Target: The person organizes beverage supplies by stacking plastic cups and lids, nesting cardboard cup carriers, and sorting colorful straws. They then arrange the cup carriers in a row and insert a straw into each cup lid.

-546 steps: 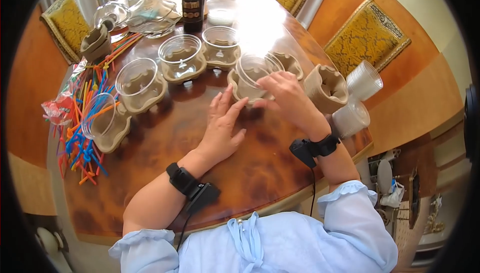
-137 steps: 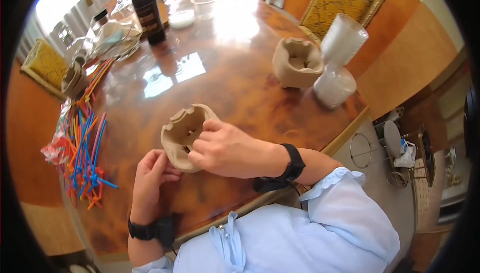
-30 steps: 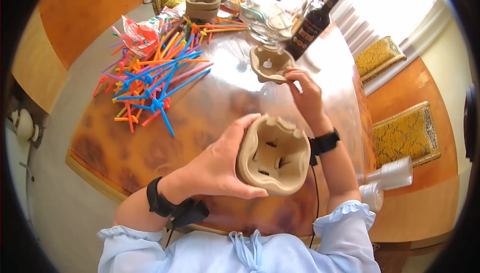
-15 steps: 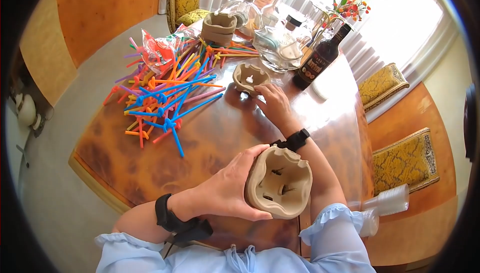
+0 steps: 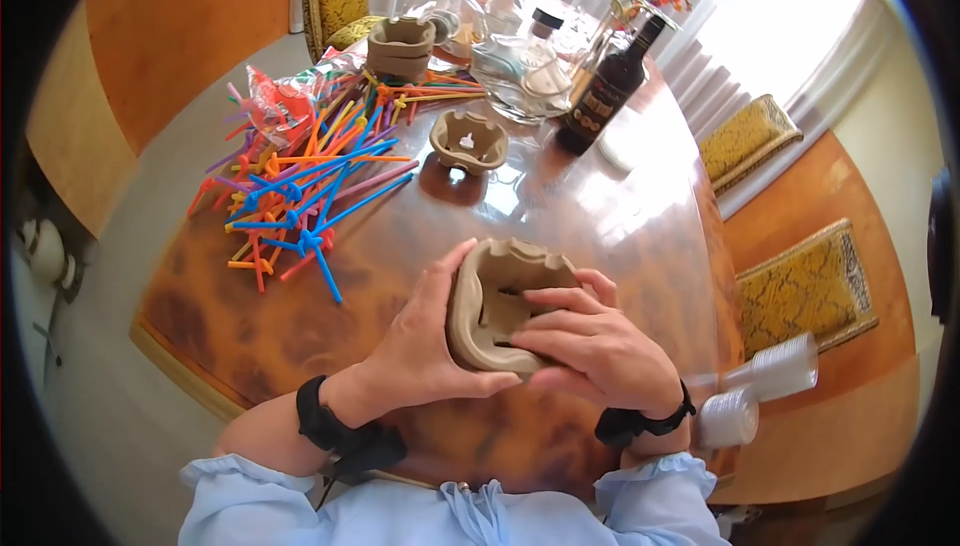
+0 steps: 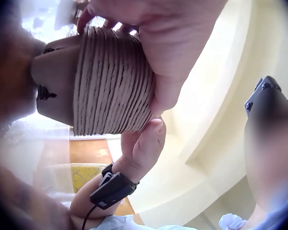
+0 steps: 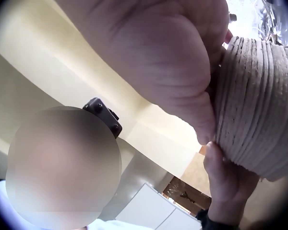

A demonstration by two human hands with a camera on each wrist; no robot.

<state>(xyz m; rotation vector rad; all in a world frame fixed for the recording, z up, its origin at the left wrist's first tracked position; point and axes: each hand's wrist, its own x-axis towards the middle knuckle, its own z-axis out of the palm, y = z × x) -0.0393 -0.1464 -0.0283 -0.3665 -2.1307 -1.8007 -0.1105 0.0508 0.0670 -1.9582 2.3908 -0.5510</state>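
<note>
In the head view my left hand (image 5: 405, 336) grips a stack of brown moulded-pulp cup holders (image 5: 517, 271) from the left, mouth toward me and raised over the table. My right hand (image 5: 610, 351) has its fingers inside the top holder and its thumb by the lower rim, pinching that rim. The left wrist view shows the nested, ridged edges of the stack (image 6: 113, 81) and the tapered base of the outermost holder (image 6: 57, 76). In the right wrist view, my right thumb (image 7: 206, 129) lies along the stack's edge (image 7: 254, 100). A single cup holder (image 5: 480, 158) stands on the table beyond.
Thin coloured, partly knotted sticks (image 5: 300, 196) lie in a heap at left, by a red-and-clear wrapper (image 5: 280, 111). Behind are more stacked holders (image 5: 400, 66), a dark bottle (image 5: 605, 96) and glass decanters (image 5: 525, 71). Stacked clear cups (image 5: 785, 366) lie at right.
My right hand has let go of the single cup holder on the table and come back to the stack, its fingers entering the top holder. My left hand keeps its grip.
</note>
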